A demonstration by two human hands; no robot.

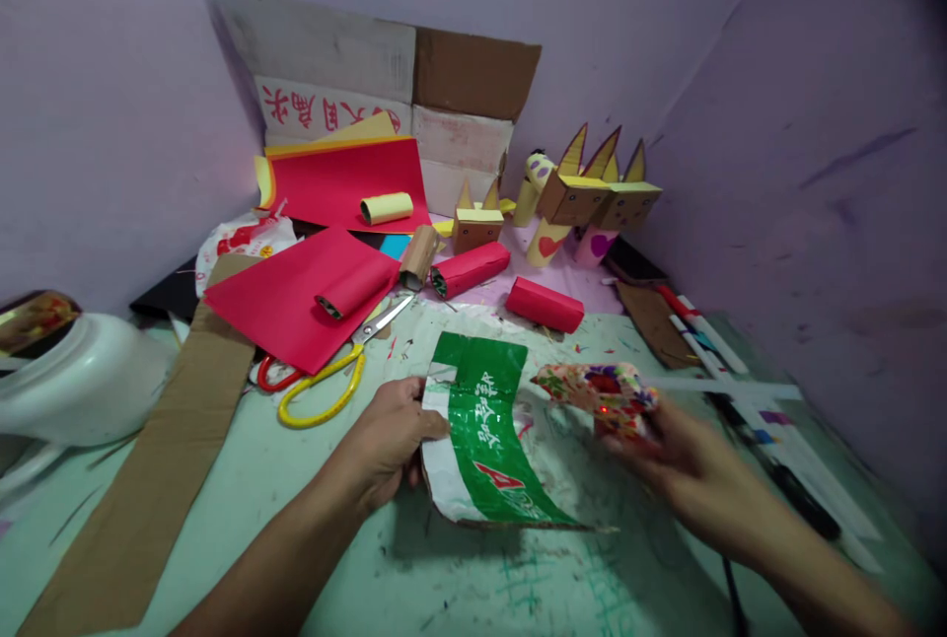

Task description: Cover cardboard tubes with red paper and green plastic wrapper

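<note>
A curved piece of green and white printed cardboard point(484, 420) is held up over the table, its left edge gripped between the thumb and fingers of my left hand point(396, 435). To its right, my right hand point(666, 450) is wrapped round a flower-patterned glue gun point(599, 389) with a small red light. The glue gun's nozzle points left, close to the cardboard's right edge but apart from it. A thin dark cord hangs below my right wrist.
Yellow-handled scissors point(326, 389), red paper point(311, 297) and a long cardboard strip point(163, 450) lie left. Red rolls point(546, 305) and cardboard figures point(577, 198) are behind. A white teapot point(96, 381) stands far left; markers point(710, 331) and a cutter point(805, 501) lie right.
</note>
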